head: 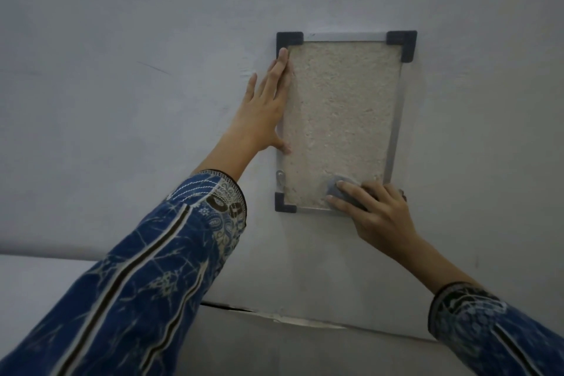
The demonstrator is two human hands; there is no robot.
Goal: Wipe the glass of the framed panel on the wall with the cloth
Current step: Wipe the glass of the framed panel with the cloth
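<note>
1. Grey cloth [338, 191] sits bunched under our right hand [377, 210], which presses it flat against the lower right part of the framed panel [341, 119]; the fingers [351, 192] lie spread over the cloth, holding it to the glass rather than pinching it.
2. Just past the fingertips of that hand, up and to the left, the speckled beige surface behind the glass runs bare to the top of the frame.
3. Our left hand [265, 107] lies open and flat, fingers apart, on the panel's left edge, its thumb touching the glass and its longest finger reaching the dark top left corner piece [288, 41].
4. Dark corner pieces also show at the top right and at the bottom left, below the left hand's wrist; the bottom right corner is hidden by the right hand.
5. Both forearms wear blue patterned sleeves [146, 278].
6. Behind everything is a pale wall [122, 70], and the panel hangs flat on it.
</note>
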